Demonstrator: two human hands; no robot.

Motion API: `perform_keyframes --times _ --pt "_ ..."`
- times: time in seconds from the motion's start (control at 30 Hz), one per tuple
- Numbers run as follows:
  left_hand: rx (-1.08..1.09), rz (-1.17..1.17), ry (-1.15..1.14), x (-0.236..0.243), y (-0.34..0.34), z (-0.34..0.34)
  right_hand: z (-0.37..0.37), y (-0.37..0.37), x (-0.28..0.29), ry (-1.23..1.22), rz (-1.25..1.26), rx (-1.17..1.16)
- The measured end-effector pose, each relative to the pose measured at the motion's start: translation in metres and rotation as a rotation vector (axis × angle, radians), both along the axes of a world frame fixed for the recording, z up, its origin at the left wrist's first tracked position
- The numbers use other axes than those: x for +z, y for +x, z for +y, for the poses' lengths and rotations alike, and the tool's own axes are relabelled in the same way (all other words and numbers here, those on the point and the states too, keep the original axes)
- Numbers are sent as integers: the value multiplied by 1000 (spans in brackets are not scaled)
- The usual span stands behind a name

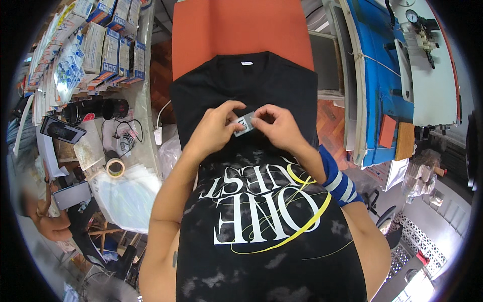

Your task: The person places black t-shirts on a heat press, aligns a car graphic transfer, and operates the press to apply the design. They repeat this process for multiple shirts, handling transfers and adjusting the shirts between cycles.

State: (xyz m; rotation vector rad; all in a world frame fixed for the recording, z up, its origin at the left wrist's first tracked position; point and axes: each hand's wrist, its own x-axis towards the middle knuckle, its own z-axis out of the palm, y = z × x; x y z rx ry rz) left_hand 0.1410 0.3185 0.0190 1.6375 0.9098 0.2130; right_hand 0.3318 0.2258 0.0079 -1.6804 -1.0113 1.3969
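A black T-shirt [196,83] lies spread on an orange-red board [241,30], its neckline at the far end. Over its chest I hold a small pale label [243,126] with dark print. My left hand [215,126] pinches the label's left side between thumb and fingers. The thumb and forefinger of my right hand [279,127] close on its right corner. A small white neck tag [246,63] shows inside the collar.
To the left, a bench holds boxes [95,53], a tape roll [115,167], a phone [63,129] and plastic sheets [128,196]. At right stands a blue-covered machine [380,80] with a pressure gauge [412,16]. Another person [50,221] sits at far left.
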Motion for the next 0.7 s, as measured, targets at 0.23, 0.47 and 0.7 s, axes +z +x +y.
perform_keyframes --times 0.23,0.47,0.7 --pt "203 -19 864 -16 9 66 94 25 0 -51 -113 -253" --pt "164 -7 1000 -50 10 41 63 22 -18 445 -1005 -53" --pt "108 -26 927 -72 14 39 57 34 -39 484 -1281 84"
